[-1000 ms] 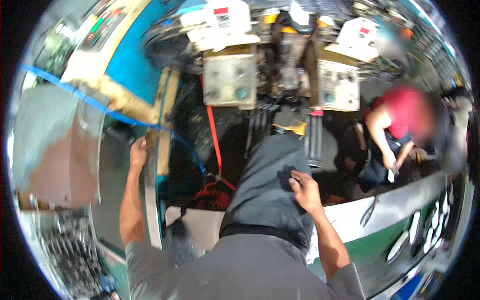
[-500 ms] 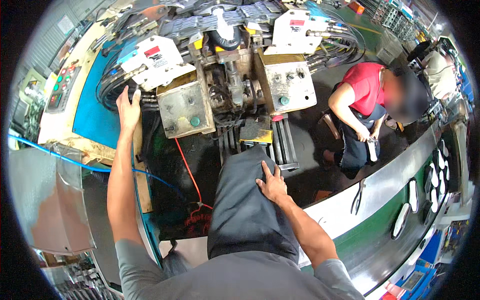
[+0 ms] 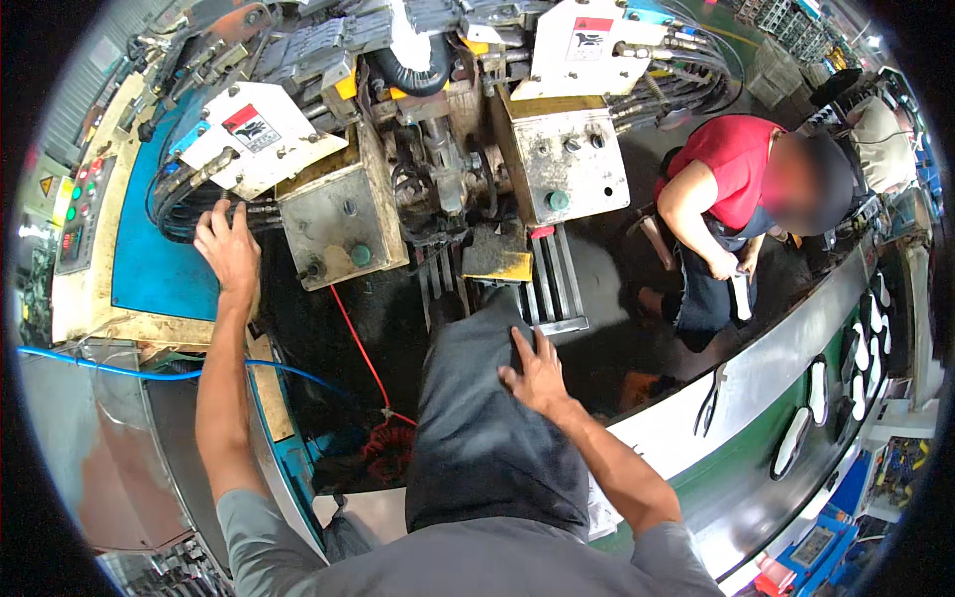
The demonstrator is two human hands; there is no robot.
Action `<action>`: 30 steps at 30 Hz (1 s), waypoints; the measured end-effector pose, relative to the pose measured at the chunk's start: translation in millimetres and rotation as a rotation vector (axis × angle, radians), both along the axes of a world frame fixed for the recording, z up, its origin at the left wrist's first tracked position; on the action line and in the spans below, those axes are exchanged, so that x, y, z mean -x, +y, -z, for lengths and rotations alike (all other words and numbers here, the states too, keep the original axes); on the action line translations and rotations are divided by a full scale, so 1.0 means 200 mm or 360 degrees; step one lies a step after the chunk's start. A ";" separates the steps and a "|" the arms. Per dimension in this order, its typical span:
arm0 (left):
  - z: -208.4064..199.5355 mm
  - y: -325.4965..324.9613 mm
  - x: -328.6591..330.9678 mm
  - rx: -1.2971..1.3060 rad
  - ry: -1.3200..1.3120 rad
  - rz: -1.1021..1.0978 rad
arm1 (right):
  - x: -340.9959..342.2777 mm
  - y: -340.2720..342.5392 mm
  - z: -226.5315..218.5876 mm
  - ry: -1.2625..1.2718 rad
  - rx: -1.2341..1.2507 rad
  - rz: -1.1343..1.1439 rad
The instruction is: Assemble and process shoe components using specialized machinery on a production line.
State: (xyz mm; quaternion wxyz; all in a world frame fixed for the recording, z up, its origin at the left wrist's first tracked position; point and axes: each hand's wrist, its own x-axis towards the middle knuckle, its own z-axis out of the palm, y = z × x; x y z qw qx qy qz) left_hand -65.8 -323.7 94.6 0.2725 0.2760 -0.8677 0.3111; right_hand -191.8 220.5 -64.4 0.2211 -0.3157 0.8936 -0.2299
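My left hand (image 3: 230,255) reaches up beside the machine at the left, its fingers apart and bent at the tips. The fingertips are at a bundle of black hoses (image 3: 179,221) with metal fittings, below a white panel (image 3: 251,141); whether they touch the hoses I cannot tell. Close to its right stands a worn metal control box (image 3: 338,227) with a green button (image 3: 360,256). My right hand (image 3: 538,375) lies on the dark trousers (image 3: 487,438) over my leg, fingers spread, holding nothing. A second control box (image 3: 563,164) is farther up, beyond that hand.
A co-worker in a red shirt (image 3: 731,164) sits at the right, holding a white and dark shoe part (image 3: 740,297). Several shoe soles lie on a green conveyor (image 3: 741,485) with a metal edge (image 3: 647,413) bearing pliers (image 3: 708,403). A blue hose (image 3: 159,375) crosses at the left.
The machine sits farther left in the view. My left hand has shifted from beside the white panel's lower edge toward the hoses. My right hand stays on my leg.
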 end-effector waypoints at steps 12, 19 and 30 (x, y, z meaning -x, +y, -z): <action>0.09 -0.11 0.05 0.0145 0.0201 0.0273 | 1.23 -1.31 -0.41 -0.0038 0.1054 0.0075; 0.12 -0.16 0.01 0.0228 0.0269 0.0293 | 1.12 -1.54 -0.27 -0.0620 0.1432 0.0172; 0.07 -0.10 0.18 0.0225 0.0279 0.0434 | 0.95 -1.36 0.03 -0.0564 0.1536 0.0436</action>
